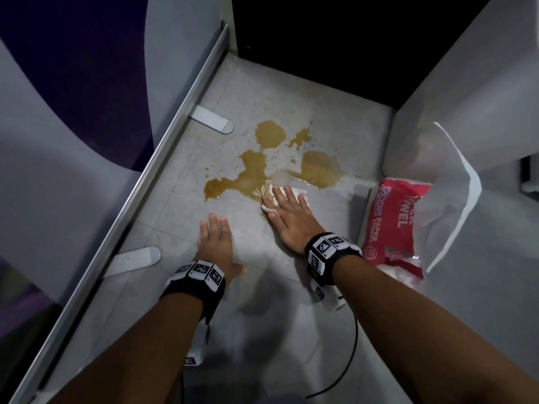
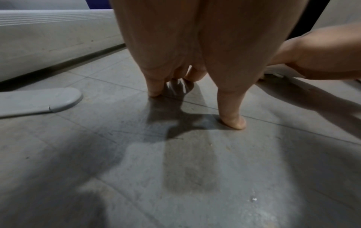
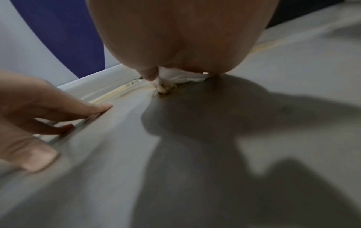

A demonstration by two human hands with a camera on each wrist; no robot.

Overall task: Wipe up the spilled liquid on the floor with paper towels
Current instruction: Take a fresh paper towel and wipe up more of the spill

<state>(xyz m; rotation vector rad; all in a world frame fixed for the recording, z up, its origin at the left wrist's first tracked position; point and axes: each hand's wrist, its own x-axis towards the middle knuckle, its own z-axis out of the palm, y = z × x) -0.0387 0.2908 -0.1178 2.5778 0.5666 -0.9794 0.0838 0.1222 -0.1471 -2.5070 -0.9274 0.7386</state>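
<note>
Wiping has only just started: the right hand (image 1: 284, 212) lies flat, fingers straight, pressing a folded paper towel (image 1: 300, 193) onto the near edge of the brown spill (image 1: 256, 170) in the middle of the floor (image 1: 180, 217). Most of the puddle lies untouched beyond it, so I'd say the next move is to push the towel on through the liquid. The left hand (image 1: 215, 243) is spread open, fingertips braced on dry floor nearby, holding nothing. The pack of paper towels (image 1: 393, 223) lies near the right-hand wall.

Glossy spill (image 1: 256, 173) on matt tiled floor (image 1: 306, 330)
</note>
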